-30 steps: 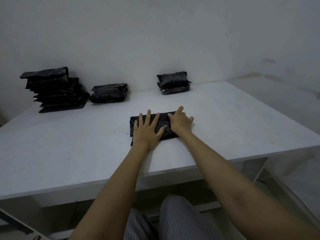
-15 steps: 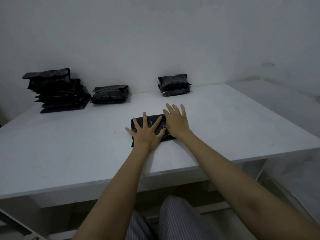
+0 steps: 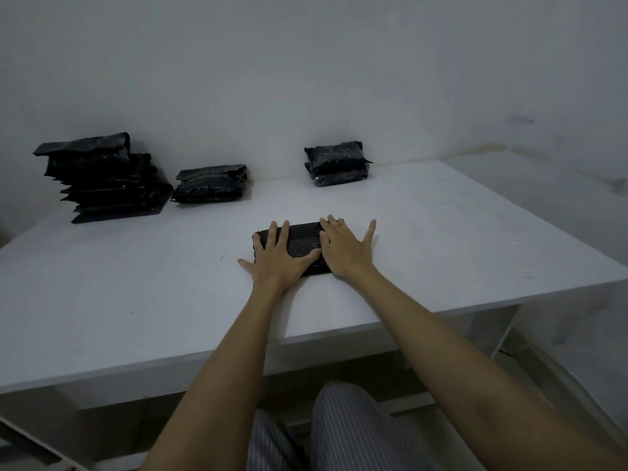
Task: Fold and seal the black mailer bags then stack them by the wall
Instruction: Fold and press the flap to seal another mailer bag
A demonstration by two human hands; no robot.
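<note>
- Step in hand, as judged: sealing. Folded mailer bag (image 3: 302,248) at frame centre, flat on the bench (image 3: 136,300), pressed from above.
- Left hand (image 3: 278,260): fingers straight and spread, palm down on the left half of the bag, thumb out over the bench surface. Nothing gripped.
- Right hand (image 3: 343,248): fingers straight, flat on the right half of the bag, thumb spread wide to the right. Nothing gripped.
- Flap edge hidden beneath the hands; state of the seal not determinable.
- Next move, as judged: run pressure along the full fold, lift both hands, check that the flap holds, then grasp the bag and carry it to the wall (image 3: 306,79).
- Likely destination: sealed stack (image 3: 336,163), upper centre-right, against the wall, apparently two compact bags high. Square placement on top required to avoid a slide.
- Upper left: tall pile (image 3: 105,180) of flatter bags with flaps open, probably awaiting folding.
- Just right of that pile: a smaller pile (image 3: 210,183), top flap raised; probably unsealed also.
- Route from frame centre to the sealed stack: bare bench only, no obstruction visible.
- Lower frame: striped trousers (image 3: 339,433) below the bench edge.
- Lighting dim; fine detail on the black film poorly visible.
</note>
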